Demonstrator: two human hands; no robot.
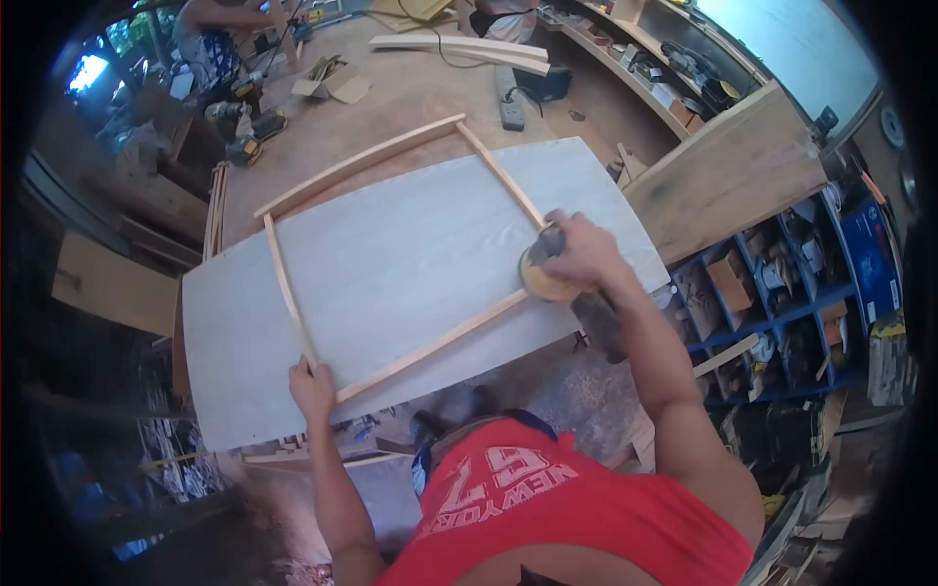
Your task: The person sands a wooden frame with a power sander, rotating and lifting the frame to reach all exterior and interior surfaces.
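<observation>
A rectangular frame of thin wooden strips (430,348) lies on a pale, flat panel (391,264). My left hand (312,391) is closed around the frame's near left corner. At the near right corner, my right hand (586,252) grips the top of a yellow and black orbital sander (540,277). The sander rests against the frame's corner and hides that joint. From its near side sticks out a dark dust bag (598,327). The sander's pad is hidden from above.
Beyond the panel are cordless drills (244,149), an open cardboard box (334,83), a power strip (511,112) and long wooden boards (459,49). Blue cubby shelves (767,317) stand at the right. Another person (210,24) is at the far left, and part of someone shows at the top.
</observation>
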